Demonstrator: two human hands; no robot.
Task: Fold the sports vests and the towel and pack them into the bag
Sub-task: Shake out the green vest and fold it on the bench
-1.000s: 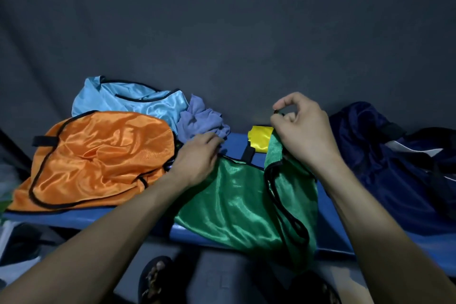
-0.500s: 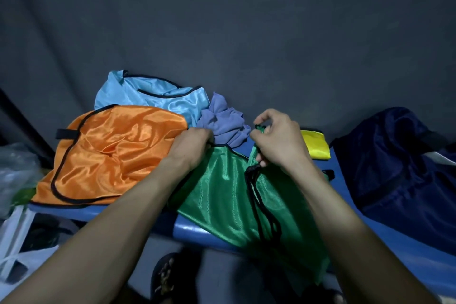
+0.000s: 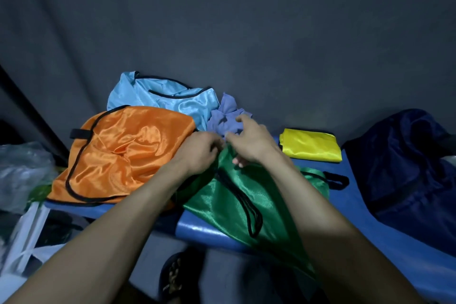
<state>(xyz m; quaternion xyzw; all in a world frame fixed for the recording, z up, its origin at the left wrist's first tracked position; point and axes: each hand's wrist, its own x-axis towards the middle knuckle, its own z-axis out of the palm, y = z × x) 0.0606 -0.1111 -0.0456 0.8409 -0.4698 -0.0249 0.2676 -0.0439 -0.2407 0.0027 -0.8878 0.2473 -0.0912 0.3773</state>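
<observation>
At the left edge of the blue counter [image 3: 204, 229] we see the orange vest [image 3: 123, 155] lying spread and unfolded, its near hem at the front edge. Behind it, toward the back left corner, the light-blue vest [image 3: 172, 101] lies crumpled, with the purple towel [image 3: 227, 118] bunched just beside it.

In the middle, our left hand [image 3: 199, 153] pinches the top edge of the green vest [image 3: 234, 195], fingers curled on the fabric. Our right hand [image 3: 251, 140] grips the same edge right beside it. The vest's lower part hangs over the front edge of the counter.

Further right, a yellow vest [image 3: 311, 145] sits already folded near the back edge, and the dark blue bag [image 3: 404, 170] slumps at the right end.

We judge the fold is only starting. The satin looks slippery, so the overhanging part could drag the green vest off the counter if we loosen our pinch. Its black trim loops could also twist into the fold, and our right hand is close enough to snag the towel.
</observation>
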